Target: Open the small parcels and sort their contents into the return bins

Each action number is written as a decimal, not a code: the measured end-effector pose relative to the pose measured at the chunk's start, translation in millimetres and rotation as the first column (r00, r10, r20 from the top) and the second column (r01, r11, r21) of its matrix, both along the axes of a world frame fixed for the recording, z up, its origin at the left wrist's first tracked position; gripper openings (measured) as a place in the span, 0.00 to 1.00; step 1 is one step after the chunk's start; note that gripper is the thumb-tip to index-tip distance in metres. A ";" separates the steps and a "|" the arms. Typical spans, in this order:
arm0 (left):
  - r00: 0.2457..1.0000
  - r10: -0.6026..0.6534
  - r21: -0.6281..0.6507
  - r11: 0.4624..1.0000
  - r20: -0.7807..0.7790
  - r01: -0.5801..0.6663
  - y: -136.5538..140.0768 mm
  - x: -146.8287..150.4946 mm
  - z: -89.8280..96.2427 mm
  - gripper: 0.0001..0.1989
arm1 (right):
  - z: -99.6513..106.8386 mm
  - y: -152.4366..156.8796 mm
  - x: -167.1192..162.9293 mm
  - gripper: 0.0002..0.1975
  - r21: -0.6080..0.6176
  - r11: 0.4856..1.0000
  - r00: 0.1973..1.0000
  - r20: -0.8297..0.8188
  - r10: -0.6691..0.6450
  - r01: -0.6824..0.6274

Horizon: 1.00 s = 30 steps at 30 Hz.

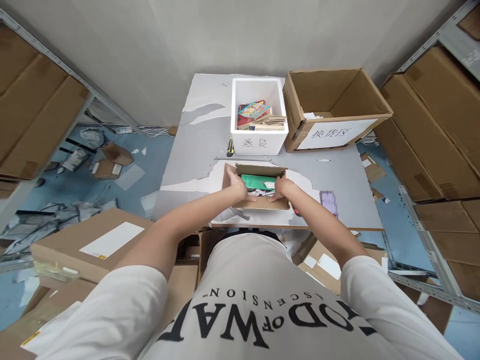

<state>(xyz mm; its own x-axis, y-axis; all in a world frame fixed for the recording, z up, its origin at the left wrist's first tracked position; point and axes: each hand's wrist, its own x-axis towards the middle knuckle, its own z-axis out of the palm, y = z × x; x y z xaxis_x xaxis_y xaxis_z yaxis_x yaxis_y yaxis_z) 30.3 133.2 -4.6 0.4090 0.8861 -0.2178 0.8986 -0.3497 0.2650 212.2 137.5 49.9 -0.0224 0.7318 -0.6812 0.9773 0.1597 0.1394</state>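
A small open cardboard box (262, 204) sits near the front edge of the table. Inside it lies a green box (257, 182) with a whitish patch at its right end, and crumpled paper (259, 193) fills the space in front. My left hand (239, 185) grips the cardboard box at its left end, thumb along the front wall. At the right end my right hand (282, 188) holds the same box, its fingers reaching inside close to the green box. Whether those fingers touch the green box is partly hidden.
Behind stand a white foam box (259, 144) with several books and a large carton (339, 134). A yellow-black utility knife (230, 147) lies left of the foam box. A phone-like pixelated object (329, 203) rests at right. Cartons (90, 245) crowd the lower left; shelving flanks both sides.
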 end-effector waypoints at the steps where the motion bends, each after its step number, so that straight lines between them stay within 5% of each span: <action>1: 0.995 0.074 0.001 0.997 -0.071 -0.074 -1.1 -10.8 4.2 0.54 | -4.8 -1.2 5.8 0.69 0.005 1.000 1.000 -0.015 -0.013 0.013; 4: 0.954 0.206 -0.022 0.976 -0.218 -0.216 -12.9 -33.4 17.7 0.62 | -19.3 -9.6 26.6 0.74 0.071 0.997 0.987 -0.162 0.001 0.011; 8: 0.951 0.192 -0.102 0.970 -0.241 -0.222 -36.5 -43.2 25.6 0.68 | -34.5 -30.5 50.1 0.71 0.145 0.988 0.923 -0.385 0.004 0.056; 14: 0.967 0.245 -0.094 0.967 0.065 -0.238 -55.9 -49.7 -0.3 0.75 | -53.8 -58.3 63.0 0.70 0.318 0.938 0.794 -0.601 0.085 0.140; 19: 0.936 0.249 -0.062 0.969 0.248 -0.241 -57.5 -54.3 -18.5 0.78 | -61.1 -61.2 67.9 0.69 0.353 0.929 0.775 -0.617 0.137 0.116; 25: 0.946 0.257 -0.077 0.966 0.199 -0.247 -57.9 -53.1 -14.3 0.76 | -33.9 -59.9 60.3 0.61 0.398 0.917 0.882 -0.425 0.203 -0.020; 27: 0.949 0.259 -0.075 0.965 0.178 -0.250 -58.0 -52.7 -13.0 0.76 | -15.8 -54.5 42.3 0.51 0.458 0.883 0.907 -0.322 0.271 -0.101; 30: 0.953 0.262 -0.078 0.964 0.151 -0.253 -57.8 -52.5 -12.1 0.76 | 3.0 -34.5 -3.3 0.32 0.477 0.842 0.839 -0.325 0.435 -0.252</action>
